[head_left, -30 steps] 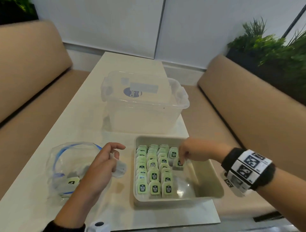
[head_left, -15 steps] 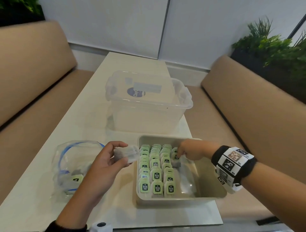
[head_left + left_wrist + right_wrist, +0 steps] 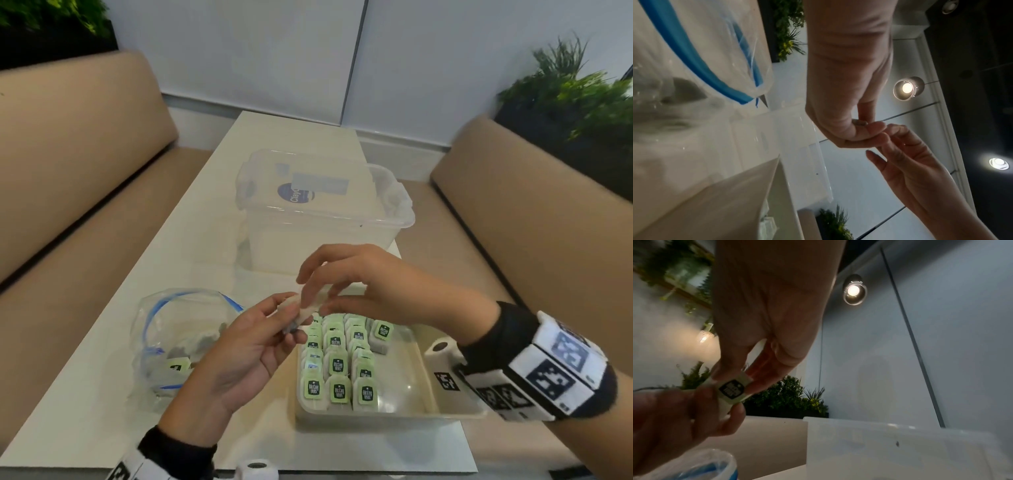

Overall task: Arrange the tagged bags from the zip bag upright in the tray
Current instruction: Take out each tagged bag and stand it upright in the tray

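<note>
Both hands are meeting just above the far-left corner of the tray [image 3: 455,409], and one tagged bag [image 3: 310,305] is passing between them. The left hand [image 3: 250,346] is pinching its lower end, fingers curled round it, while the right hand [image 3: 370,284] is nipping the green tag [image 3: 731,389] between thumb and fingertips, likely so the label ends up on top when the bag goes in. Three neat rows of bags [image 3: 337,363] are already standing upright at the tray's left side, a fourth just starting at the far end. The zip bag [image 3: 181,329] is lying open on the counter [image 3: 102,394] to the left, a few bags inside. A clear lidded box [image 3: 322,212] is sitting beyond.
</note>
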A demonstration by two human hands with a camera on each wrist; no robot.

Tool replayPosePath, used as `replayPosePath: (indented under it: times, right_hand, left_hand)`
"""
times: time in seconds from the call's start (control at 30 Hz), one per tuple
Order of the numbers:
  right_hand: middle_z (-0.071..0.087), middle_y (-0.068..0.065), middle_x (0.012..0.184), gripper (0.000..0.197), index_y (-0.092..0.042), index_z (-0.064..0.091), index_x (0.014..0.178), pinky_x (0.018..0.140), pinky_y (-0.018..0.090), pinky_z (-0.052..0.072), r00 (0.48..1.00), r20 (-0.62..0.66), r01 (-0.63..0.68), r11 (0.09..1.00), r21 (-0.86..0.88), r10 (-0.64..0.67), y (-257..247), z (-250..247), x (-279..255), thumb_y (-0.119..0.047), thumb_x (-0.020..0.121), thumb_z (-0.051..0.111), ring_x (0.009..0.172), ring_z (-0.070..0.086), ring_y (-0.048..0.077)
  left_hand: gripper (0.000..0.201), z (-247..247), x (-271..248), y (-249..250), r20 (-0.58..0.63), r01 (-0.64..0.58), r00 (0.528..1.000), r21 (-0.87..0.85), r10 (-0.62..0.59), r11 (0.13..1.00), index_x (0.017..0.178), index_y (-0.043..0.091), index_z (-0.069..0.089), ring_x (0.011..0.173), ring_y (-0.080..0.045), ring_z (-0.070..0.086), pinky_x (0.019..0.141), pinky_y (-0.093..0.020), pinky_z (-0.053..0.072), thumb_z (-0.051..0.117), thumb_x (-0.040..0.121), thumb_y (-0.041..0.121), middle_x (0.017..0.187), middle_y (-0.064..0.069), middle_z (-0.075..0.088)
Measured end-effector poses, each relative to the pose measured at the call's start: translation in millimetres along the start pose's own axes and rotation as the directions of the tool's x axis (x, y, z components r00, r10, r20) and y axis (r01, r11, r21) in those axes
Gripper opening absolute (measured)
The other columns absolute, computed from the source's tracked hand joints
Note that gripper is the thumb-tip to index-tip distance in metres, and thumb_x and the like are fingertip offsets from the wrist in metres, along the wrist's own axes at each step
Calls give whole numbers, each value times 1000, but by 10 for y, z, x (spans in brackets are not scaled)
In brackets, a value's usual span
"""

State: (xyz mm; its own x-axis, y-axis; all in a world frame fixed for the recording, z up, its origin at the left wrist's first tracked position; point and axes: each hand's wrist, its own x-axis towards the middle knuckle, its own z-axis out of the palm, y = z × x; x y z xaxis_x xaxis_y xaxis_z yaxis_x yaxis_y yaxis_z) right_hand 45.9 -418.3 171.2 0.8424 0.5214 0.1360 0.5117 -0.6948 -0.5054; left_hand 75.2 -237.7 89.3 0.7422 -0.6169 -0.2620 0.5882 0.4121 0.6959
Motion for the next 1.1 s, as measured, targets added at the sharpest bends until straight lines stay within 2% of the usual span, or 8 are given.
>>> replayPosePath:
  times: [0.1, 0.2, 0.33, 0.53, 0.67, 0.8, 0.93, 1.1]
  right_hand:
    - [66, -2, 97, 9, -14, 72, 93, 73, 26, 55, 1000, -24, -14, 999, -34, 14, -11, -41, 87, -13, 85, 67, 85, 63, 5]
    - [64, -11, 86, 9, -14, 69, 94, 69, 11, 50, 996, 20, -86, 995, -42, 87, -59, -88, 146, -12, 87, 65, 77, 61, 1]
    - [64, -13, 76, 11, -19, 65, 92, 61, 8, 46, 985, 38, -167, 984, -63, 169, -147, -168, 224, -12, 84, 68, 65, 63, 5]
    - [63, -14, 66, 23, -20, 57, 76, 60, 17, 48, 974, -63, -223, 973, -67, 219, -174, -220, 141, -7, 74, 76, 61, 60, 9]
    - [67, -15, 72, 21, -20, 72, 76, 62, 7, 44, 944, 8, -320, 922, -216, 329, 34, -255, -74, -1, 78, 66, 66, 60, 2]
    - [70, -8, 103, 27, -25, 75, 92, 81, 18, 47, 799, 199, -449, 783, -431, 568, 396, -162, -367, -8, 89, 54, 89, 62, 10]
    - [67, -5, 116, 40, -27, 72, 104, 94, 33, 48, 611, 398, -451, 714, -536, 685, 738, 26, -566, -4, 91, 42, 103, 62, 17]
    - [68, -5, 113, 47, -29, 71, 106, 96, 37, 47, 543, 496, -422, 730, -537, 678, 1042, 205, -586, -1, 88, 38, 103, 62, 20]
  left_hand:
    - [27, 12, -18, 12, 26, 67, 998, -63, -65, 996, 91, 5, 65, 46, -11, 55, 44, -12, 48, 69, 66, 16, 63, -8, 62]
    - [38, 5, -53, -1, 76, 80, 994, -59, -75, 995, 98, 5, 68, 55, -20, 62, 48, -18, 52, 74, 69, 29, 78, -15, 68]
    - [44, -8, -66, -58, 90, -131, 990, 229, 113, 965, 116, 20, 61, 90, -29, 70, 69, -23, 55, 76, 74, 24, 104, -10, 72]
    - [19, -82, -30, -131, 46, -311, 937, 565, 346, 765, 95, 17, 72, 75, -21, 71, 64, -18, 52, 71, 77, 10, 88, -2, 75]
    - [20, -377, -26, -295, -23, -304, 903, 673, 430, 674, 93, 23, 68, 66, -16, 68, 61, -17, 52, 70, 82, 7, 81, 1, 70]
    - [27, -728, -38, -603, -55, -252, 894, 760, 445, 599, 68, 27, 65, 52, -9, 58, 51, -13, 45, 64, 86, 7, 70, -9, 64]
    - [28, -1004, 4, -885, -43, -200, 920, 804, 391, 559, 69, 28, 63, 51, -4, 50, 55, -21, 44, 61, 89, 8, 64, -6, 62]
    - [24, -1212, 100, -1042, 18, -228, 894, 879, 447, 420, 71, 28, 60, 49, -2, 42, 50, -17, 33, 65, 86, 10, 55, -3, 52]
